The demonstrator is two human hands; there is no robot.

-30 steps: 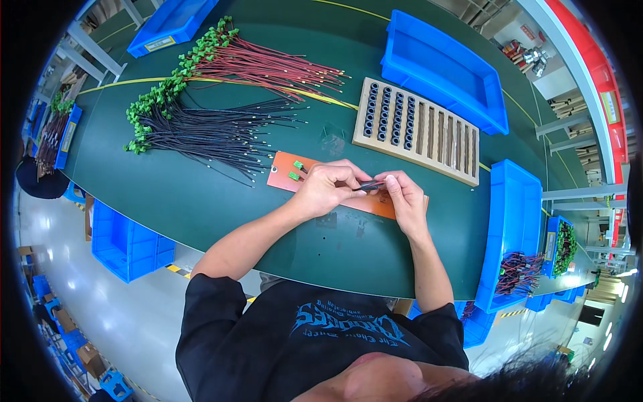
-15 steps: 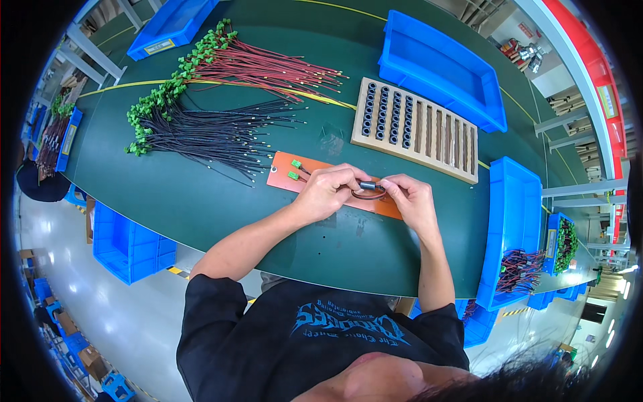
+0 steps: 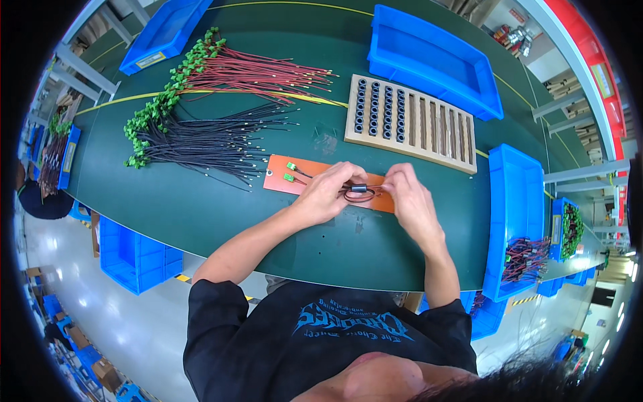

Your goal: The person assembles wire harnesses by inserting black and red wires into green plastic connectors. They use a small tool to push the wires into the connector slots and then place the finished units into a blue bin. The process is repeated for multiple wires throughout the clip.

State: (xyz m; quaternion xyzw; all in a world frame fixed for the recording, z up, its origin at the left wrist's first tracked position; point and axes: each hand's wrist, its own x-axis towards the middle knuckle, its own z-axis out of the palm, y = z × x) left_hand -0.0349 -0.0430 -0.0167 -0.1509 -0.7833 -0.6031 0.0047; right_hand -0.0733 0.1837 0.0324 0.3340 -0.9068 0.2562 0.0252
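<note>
Over an orange board (image 3: 276, 181) on the green table, a black cylindrical ferrite core (image 3: 360, 188) has wires looped through it, the loop hanging on its near side. My left hand (image 3: 326, 194) is closed on the wires at the core's left side, its fingertips partly hidden. At the right, my right hand (image 3: 410, 197) pinches the free wire ends, a little apart from the core. Two green connectors (image 3: 291, 166) on dark and red leads lie at the board's left end, left of my left hand.
Bundles of red wires (image 3: 254, 70) and black wires (image 3: 207, 144) with green connectors lie at the left. A slotted tray (image 3: 410, 145) with several black cores stands beyond my hands. Blue bins stand at the back (image 3: 429, 60) and right (image 3: 514, 201), the right one holding finished-looking wire bundles (image 3: 526, 260).
My right hand has drawn back from the core, its fingers moving up and turning along the wire ends. The core now shows more plainly beside my left hand. The whole view has shifted slightly.
</note>
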